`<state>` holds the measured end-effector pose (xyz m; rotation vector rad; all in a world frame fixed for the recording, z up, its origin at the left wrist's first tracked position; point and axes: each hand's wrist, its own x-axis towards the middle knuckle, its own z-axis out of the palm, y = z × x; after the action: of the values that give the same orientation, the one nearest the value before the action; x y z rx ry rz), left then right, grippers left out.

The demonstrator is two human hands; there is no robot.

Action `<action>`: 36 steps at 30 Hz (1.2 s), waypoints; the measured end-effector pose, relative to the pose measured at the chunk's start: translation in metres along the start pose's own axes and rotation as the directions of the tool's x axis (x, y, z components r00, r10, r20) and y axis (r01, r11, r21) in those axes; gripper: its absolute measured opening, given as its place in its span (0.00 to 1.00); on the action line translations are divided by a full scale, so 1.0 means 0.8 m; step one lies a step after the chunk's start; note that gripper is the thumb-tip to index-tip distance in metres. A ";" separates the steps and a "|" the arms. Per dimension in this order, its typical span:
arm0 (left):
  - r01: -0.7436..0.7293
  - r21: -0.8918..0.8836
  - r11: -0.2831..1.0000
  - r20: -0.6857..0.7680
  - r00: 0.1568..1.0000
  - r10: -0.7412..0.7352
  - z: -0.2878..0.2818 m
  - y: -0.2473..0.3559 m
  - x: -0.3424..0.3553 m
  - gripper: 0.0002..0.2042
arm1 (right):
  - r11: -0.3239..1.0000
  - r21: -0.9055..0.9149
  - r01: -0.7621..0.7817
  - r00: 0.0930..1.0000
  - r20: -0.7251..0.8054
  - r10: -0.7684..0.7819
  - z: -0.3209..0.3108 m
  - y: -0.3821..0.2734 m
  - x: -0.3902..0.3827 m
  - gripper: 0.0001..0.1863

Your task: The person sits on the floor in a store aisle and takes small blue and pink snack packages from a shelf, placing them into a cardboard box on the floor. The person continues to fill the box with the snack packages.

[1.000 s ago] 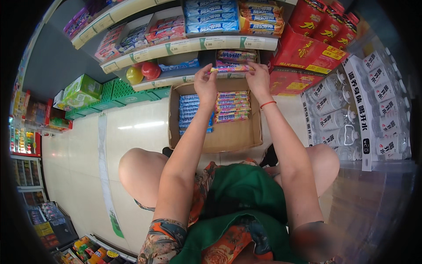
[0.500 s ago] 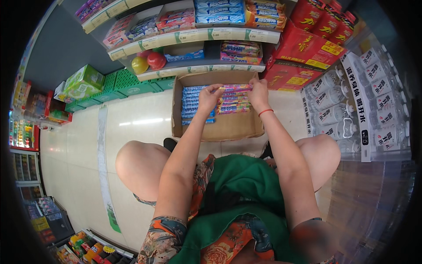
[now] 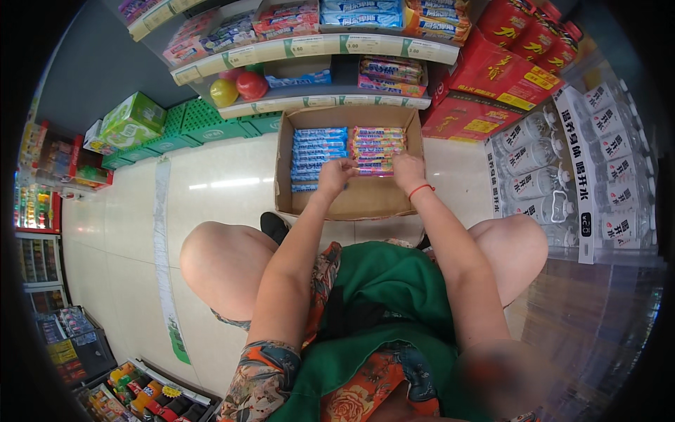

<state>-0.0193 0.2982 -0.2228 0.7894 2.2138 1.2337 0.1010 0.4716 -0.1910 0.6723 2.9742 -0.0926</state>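
An open cardboard box (image 3: pixel 376 205) on the floor in front of me holds two columns of candy rolls. Blue rolls (image 3: pixel 318 152) fill the left column; pink and yellow rolls (image 3: pixel 377 138) lie stacked side by side in the right one. At the near end of the right column, a pink candy roll (image 3: pixel 375 171) spans between my hands. The fingers of my left hand (image 3: pixel 335 176) pinch its left end. My right hand (image 3: pixel 408 173), with a red cord at the wrist, is closed at its right end, and its fingertips are partly hidden.
Shelves beyond the box carry packaged sweets (image 3: pixel 362 14), a box of similar rolls (image 3: pixel 391 74) and round red and yellow containers (image 3: pixel 251 85). Red cartons (image 3: pixel 485 91) and packs of large water bottles (image 3: pixel 527 162) stand at right. Green crates (image 3: pixel 211 119) line the left wall.
Both hands have moved from the far end of the pink and yellow column toward me, to its near end. The view has shifted slightly.
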 end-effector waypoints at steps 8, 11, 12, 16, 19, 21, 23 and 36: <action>-0.263 0.325 0.908 0.171 0.961 0.218 0.023 -0.021 -0.004 0.11 | 0.998 -0.047 0.033 0.984 0.179 -0.024 0.045 -0.001 -0.004 0.12; -0.262 0.384 0.885 0.197 0.960 0.198 0.029 -0.028 -0.001 0.10 | 0.996 -0.085 0.025 0.982 0.190 -0.008 0.057 -0.005 0.001 0.13; -0.252 0.423 0.870 0.211 0.962 0.176 0.032 -0.027 -0.001 0.09 | 0.997 -0.073 0.023 0.981 0.195 -0.009 0.060 -0.004 0.002 0.13; -0.255 0.521 0.814 0.221 0.962 0.160 0.043 -0.027 0.005 0.09 | 0.999 -0.042 0.016 0.983 0.182 -0.008 0.074 -0.001 0.007 0.13; -0.235 0.539 0.809 0.197 0.969 0.151 0.052 -0.037 0.010 0.10 | 1.000 -0.027 0.008 0.984 0.176 -0.003 0.084 0.003 0.012 0.11; -0.207 0.552 0.808 0.172 0.976 0.133 0.056 -0.040 0.013 0.10 | 1.000 -0.006 -0.017 0.989 0.147 0.018 0.091 0.004 0.015 0.11; -0.184 0.571 0.800 0.139 0.982 0.127 0.062 -0.038 0.015 0.10 | 0.998 0.023 -0.061 0.995 0.084 0.059 0.094 0.004 0.016 0.10; -0.300 0.497 0.815 -0.031 0.932 0.361 0.045 0.035 0.039 0.05 | 0.974 0.220 -0.059 0.991 -0.107 0.084 0.002 -0.004 0.043 0.12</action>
<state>-0.0115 0.3528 -0.2199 1.3806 2.6129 0.8830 0.0690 0.4828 -0.1962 0.8357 3.0748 -0.3911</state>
